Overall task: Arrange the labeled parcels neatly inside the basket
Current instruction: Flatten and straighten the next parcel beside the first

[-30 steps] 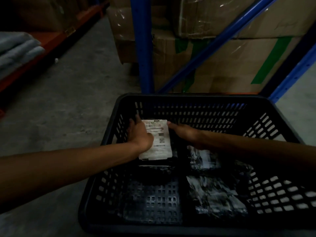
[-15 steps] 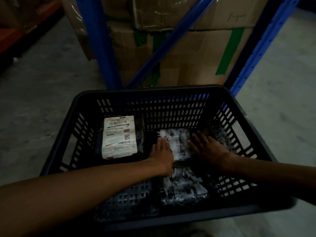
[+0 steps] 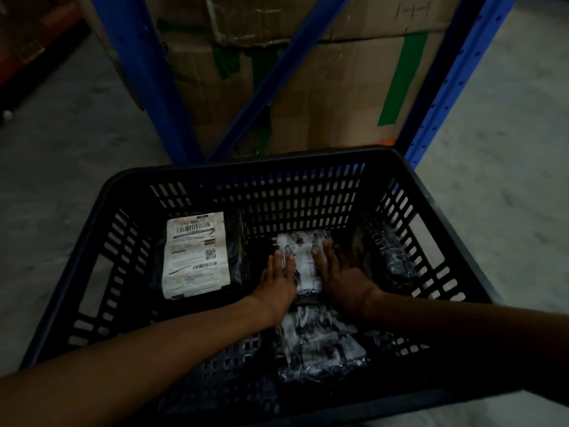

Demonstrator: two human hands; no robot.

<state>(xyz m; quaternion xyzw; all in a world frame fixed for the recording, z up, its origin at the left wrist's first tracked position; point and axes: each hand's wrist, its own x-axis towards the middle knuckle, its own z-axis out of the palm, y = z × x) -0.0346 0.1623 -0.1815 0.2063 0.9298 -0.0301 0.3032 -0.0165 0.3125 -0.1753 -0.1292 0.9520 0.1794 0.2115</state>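
Parcels: I count four in the basket point(image 3: 437, 192), all lying flat or nearly so.
Labelled parcel point(image 3: 197, 254): far-left part of the floor, white label up, its left edge close to the left wall.
Centre parcel point(image 3: 303, 257): dark glossy wrap, just short of the far wall; both my hands rest on it.
Near parcel point(image 3: 320, 343): same glossy wrap, directly behind the centre parcel toward me, the two touching end to end.
Right parcel point(image 3: 385, 251): tilted against the right wall (its lower end is hidden in shadow).
Left hand point(image 3: 278, 280): flat, fingers together, pressed on the centre parcel's left edge.
Right hand point(image 3: 340, 274): flat, fingers slightly spread, pressed on that parcel's right edge; neither hand pinches anything.
Open room: bare perforated floor at the near-left corner, and a dark strip between the labelled parcel and the centre one.
Surroundings: two blue rack uprights point(image 3: 144, 75) and one diagonal brace just beyond the far rim, cardboard boxes point(image 3: 332, 81) with green tape behind them, concrete floor point(image 3: 61, 155) on both sides.
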